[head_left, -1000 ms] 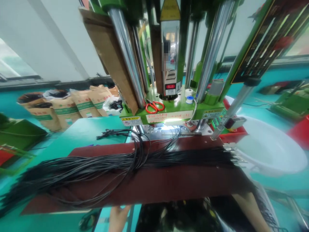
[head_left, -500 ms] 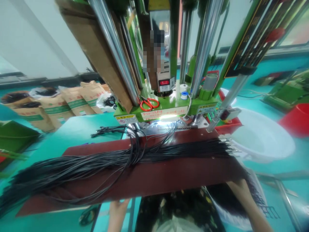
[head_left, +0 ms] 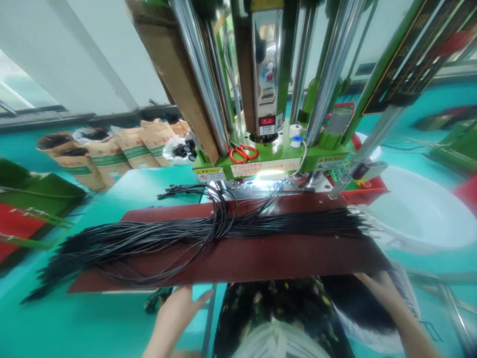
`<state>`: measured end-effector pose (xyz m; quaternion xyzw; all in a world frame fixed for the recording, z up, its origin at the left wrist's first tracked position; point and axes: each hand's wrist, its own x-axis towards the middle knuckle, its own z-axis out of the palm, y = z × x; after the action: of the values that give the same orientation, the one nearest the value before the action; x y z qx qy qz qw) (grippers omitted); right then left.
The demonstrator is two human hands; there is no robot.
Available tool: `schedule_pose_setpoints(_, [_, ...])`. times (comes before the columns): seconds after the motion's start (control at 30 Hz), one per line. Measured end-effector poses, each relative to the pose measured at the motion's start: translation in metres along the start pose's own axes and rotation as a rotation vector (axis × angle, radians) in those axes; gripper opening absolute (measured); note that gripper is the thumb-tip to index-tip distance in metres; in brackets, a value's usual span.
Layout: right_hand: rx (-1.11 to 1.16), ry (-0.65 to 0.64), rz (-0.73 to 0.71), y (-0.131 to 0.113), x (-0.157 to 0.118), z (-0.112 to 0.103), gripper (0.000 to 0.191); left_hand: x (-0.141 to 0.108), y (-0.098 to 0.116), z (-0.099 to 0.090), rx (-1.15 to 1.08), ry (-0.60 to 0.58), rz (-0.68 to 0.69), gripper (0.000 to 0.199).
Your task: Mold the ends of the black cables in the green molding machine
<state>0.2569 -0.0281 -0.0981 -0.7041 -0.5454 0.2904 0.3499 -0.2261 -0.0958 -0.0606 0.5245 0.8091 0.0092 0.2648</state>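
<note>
A long bundle of black cables (head_left: 149,231) lies across a dark red-brown board (head_left: 283,256). Metal-tipped ends stick out at its right, and some cables loop up toward the lit metal plate under the green machine (head_left: 286,161). My left hand (head_left: 179,308) is at the front edge of the board, thumb spread away from the fingers, whose tips are partly hidden by the edge. Below the right front part of the board is my right hand (head_left: 380,291), thumb apart and fingertips partly hidden. Nothing shows held in either hand.
Orange-handled scissors (head_left: 244,153) and a blue-white spool (head_left: 296,141) sit on the machine's ledge. A large white tub (head_left: 439,214) stands at the right. Paper sacks (head_left: 108,159) are behind on the left. A bag with dark contents (head_left: 372,330) is below my right hand.
The view has shifted, so the machine and board appear farther right. My left hand shows more fully, with its thumb spread; my right hand stays at the board's right front edge. The cables look unchanged.
</note>
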Motion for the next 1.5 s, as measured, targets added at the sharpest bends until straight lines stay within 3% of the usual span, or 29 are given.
schedule_pose_setpoints(0.07, [0.035, 0.003, 0.013, -0.001, -0.001, -0.002, 0.044, -0.023, 0.02, -0.022, 0.126, -0.183, 0.127, 0.05])
schedule_pose_setpoints(0.13, [0.058, 0.006, 0.036, -0.003, -0.002, -0.004, 0.048, -0.038, 0.055, -0.037, 0.061, -0.313, 0.458, 0.041])
schedule_pose_setpoints(0.17, [0.061, 0.005, 0.045, -0.004, -0.002, -0.005, 0.05, -0.041, 0.076, -0.041, 0.007, -0.316, 0.635, 0.038])
schedule_pose_setpoints(0.2, [0.057, 0.002, 0.046, -0.005, -0.002, -0.006, 0.051, -0.039, 0.099, -0.043, -0.03, -0.262, 0.803, 0.036])
schedule_pose_setpoints(0.27, [0.038, -0.017, 0.03, -0.006, -0.002, -0.009, 0.053, -0.023, 0.145, -0.038, 0.007, 0.001, 1.006, 0.04])
schedule_pose_setpoints(0.3, [0.03, -0.036, 0.019, -0.006, -0.003, -0.01, 0.053, -0.011, 0.166, -0.034, 0.059, 0.152, 1.033, 0.044])
schedule_pose_setpoints(0.37, [0.026, -0.084, 0.005, -0.003, -0.005, -0.013, 0.053, 0.016, 0.2, -0.023, 0.228, 0.324, 1.052, 0.05])
schedule_pose_setpoints(0.43, [0.037, -0.117, -0.003, 0.004, -0.008, -0.016, 0.055, 0.039, 0.223, -0.015, 0.393, 0.364, 1.085, 0.045])
schedule_pose_setpoints(0.5, [0.053, -0.105, -0.029, 0.014, -0.011, -0.019, 0.061, 0.053, 0.237, -0.013, 0.519, 0.32, 1.144, 0.035])
schedule_pose_setpoints(0.63, [0.084, -0.032, -0.077, 0.036, -0.016, -0.028, 0.068, 0.065, 0.246, -0.023, 0.6, 0.202, 1.225, 0.02])
schedule_pose_setpoints(0.77, [0.081, 0.121, -0.077, 0.04, -0.015, -0.04, 0.062, 0.068, 0.246, -0.038, 0.383, 0.177, 1.132, 0.022])
schedule_pose_setpoints(0.9, [0.008, 0.397, -0.095, 0.005, -0.018, -0.046, 0.051, 0.064, 0.238, -0.052, 0.081, 0.15, 1.141, 0.022])
schedule_pose_setpoints(0.97, [0.054, 0.429, -0.138, -0.03, -0.024, -0.044, 0.043, 0.058, 0.233, -0.058, -0.032, 0.096, 1.147, 0.023])
schedule_pose_setpoints(1.03, [0.174, 0.325, -0.176, -0.069, -0.032, -0.036, 0.033, 0.052, 0.229, -0.061, -0.107, 0.057, 1.135, 0.023])
schedule_pose_setpoints(1.13, [0.439, -0.022, -0.149, -0.12, -0.04, -0.015, 0.026, 0.047, 0.225, -0.059, -0.162, 0.043, 1.127, 0.022])
schedule_pose_setpoints(1.23, [0.779, -0.262, -0.087, -0.146, -0.034, 0.016, 0.029, 0.047, 0.222, -0.055, -0.177, 0.046, 1.124, 0.021])
schedule_pose_setpoints(1.37, [1.29, -0.391, -0.06, -0.156, -0.005, 0.045, 0.035, 0.045, 0.219, -0.053, -0.227, -0.017, 1.097, 0.022])
schedule_pose_setpoints(1.5, [1.562, -0.386, -0.168, -0.168, 0.026, 0.037, 0.038, 0.036, 0.215, -0.048, -0.281, -0.149, 1.041, 0.026])
